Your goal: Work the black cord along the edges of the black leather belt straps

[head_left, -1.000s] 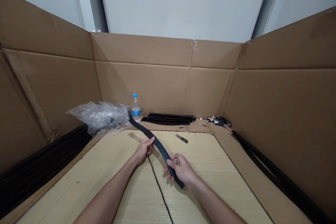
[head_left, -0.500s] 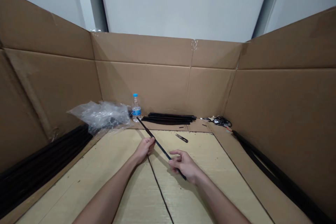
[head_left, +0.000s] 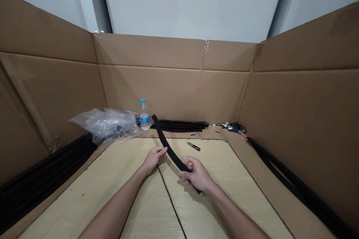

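Gripped by the left hand [head_left: 153, 158] and right hand [head_left: 197, 176] above the wooden board [head_left: 112, 186], one flat black strip [head_left: 168, 147] is handled, while black strip piles [head_left: 179, 126] remain untouched.

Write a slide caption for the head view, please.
Both hands, left hand and right hand, hold a black strip above the table.

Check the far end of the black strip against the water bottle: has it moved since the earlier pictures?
Yes. The black strip, held by the left hand and right hand, now has its far end lifted right of the water bottle, no longer reaching under it.
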The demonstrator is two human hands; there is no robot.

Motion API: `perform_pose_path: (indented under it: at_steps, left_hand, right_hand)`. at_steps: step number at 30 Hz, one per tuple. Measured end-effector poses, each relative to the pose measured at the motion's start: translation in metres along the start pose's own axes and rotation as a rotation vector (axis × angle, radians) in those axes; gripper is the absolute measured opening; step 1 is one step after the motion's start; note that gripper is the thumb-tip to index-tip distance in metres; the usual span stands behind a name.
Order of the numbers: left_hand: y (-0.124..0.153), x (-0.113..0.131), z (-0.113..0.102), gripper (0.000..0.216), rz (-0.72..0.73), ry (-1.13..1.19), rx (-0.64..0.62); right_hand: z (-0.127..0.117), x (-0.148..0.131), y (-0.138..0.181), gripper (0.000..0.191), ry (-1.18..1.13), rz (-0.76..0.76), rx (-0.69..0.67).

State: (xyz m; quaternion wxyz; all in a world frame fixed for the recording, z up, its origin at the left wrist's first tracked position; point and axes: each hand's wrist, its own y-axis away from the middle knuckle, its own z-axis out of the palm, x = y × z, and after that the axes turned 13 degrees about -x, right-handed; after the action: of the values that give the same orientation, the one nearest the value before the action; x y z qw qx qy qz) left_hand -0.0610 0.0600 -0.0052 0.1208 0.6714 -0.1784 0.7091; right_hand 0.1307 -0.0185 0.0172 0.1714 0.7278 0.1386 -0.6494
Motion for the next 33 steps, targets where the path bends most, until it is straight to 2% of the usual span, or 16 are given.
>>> perform_pose_path:
  at_steps: [5,10,14,19,22,26,29,33]
  left_hand:
    - [-0.003,-0.002,0.001,0.053,-0.019,-0.092,0.063]
    - [-0.002,-0.001,0.002,0.057,-0.037,-0.127,0.045]
    - [-0.001,0.002,0.004,0.059,-0.037,-0.124,0.012]
    - [0.001,0.003,0.008,0.056,-0.047,-0.137,0.025]
    - [0.002,0.001,0.013,0.054,-0.039,-0.137,0.100]
    - [0.004,-0.002,0.017,0.055,-0.029,-0.146,0.196]
    - [0.006,-0.001,0.018,0.058,-0.032,-0.123,0.195]
    - [0.008,0.002,0.018,0.062,-0.046,-0.058,0.143]
  right_hand:
    - [-0.002,0.000,-0.006,0.030,-0.085,0.059,0.070]
    - [-0.001,0.005,-0.005,0.027,-0.123,0.083,0.083]
    - [0.006,0.009,-0.003,0.041,-0.171,0.081,0.083]
    - [0.004,0.009,0.000,0.059,-0.207,0.080,-0.061]
    - [-0.001,0.006,0.003,0.056,-0.172,0.025,-0.126]
    - [-0.005,0.003,0.004,0.044,-0.136,0.006,-0.117]
    - [-0.007,0.004,0.001,0.038,-0.135,0.023,-0.060]
    - [-0.012,0.009,-0.002,0.039,-0.008,0.009,-0.033]
